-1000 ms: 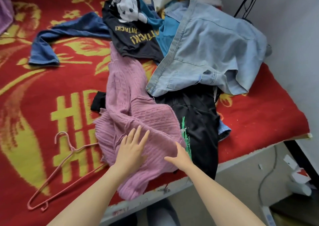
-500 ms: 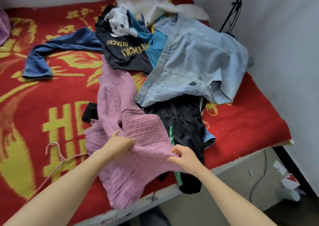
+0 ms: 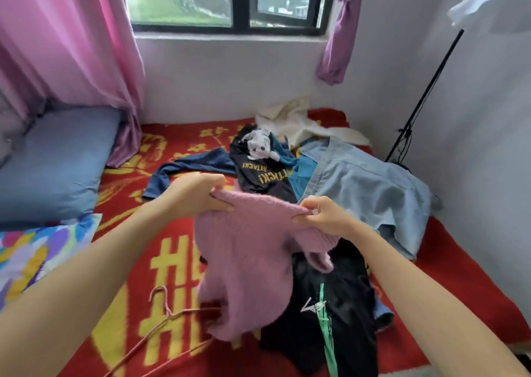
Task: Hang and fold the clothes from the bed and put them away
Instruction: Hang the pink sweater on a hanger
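The pink sweater (image 3: 247, 264) hangs lengthwise above the bed (image 3: 474, 284) (hem brushing the pink hanger (image 3: 161, 316)), its top edge stretched sideways between the left hand (image 3: 195, 195) and right hand (image 3: 327, 215), fingers pinched on the knit, arms outstretched.

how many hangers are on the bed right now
1. A pink wire hanger lies on the red blanket near the front edge, left of the pink sweater held up by both hands. More could be hidden under the clothes pile.
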